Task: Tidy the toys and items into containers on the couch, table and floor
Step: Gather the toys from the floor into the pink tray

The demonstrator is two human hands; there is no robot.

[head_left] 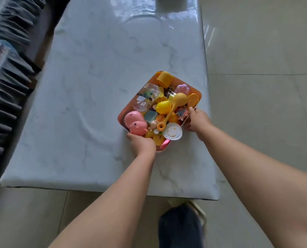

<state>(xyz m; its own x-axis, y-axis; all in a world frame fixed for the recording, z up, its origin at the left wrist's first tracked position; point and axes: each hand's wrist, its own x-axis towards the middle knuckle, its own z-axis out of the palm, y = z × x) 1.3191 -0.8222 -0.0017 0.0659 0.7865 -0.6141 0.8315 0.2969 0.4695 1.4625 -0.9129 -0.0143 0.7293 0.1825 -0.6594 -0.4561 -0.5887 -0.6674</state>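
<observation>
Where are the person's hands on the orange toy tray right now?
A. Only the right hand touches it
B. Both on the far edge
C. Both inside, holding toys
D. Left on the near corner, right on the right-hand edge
D: the left hand grips the near corner of the orange tray and the right hand its right-hand edge, on the table.

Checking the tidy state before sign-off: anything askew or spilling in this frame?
Nothing has spilled. The orange plastic tray sits skewed to the marble table's edges and is heaped; a white round toy plate and a pink piece overhang its near rim. The left hand and right hand grip it.
</observation>
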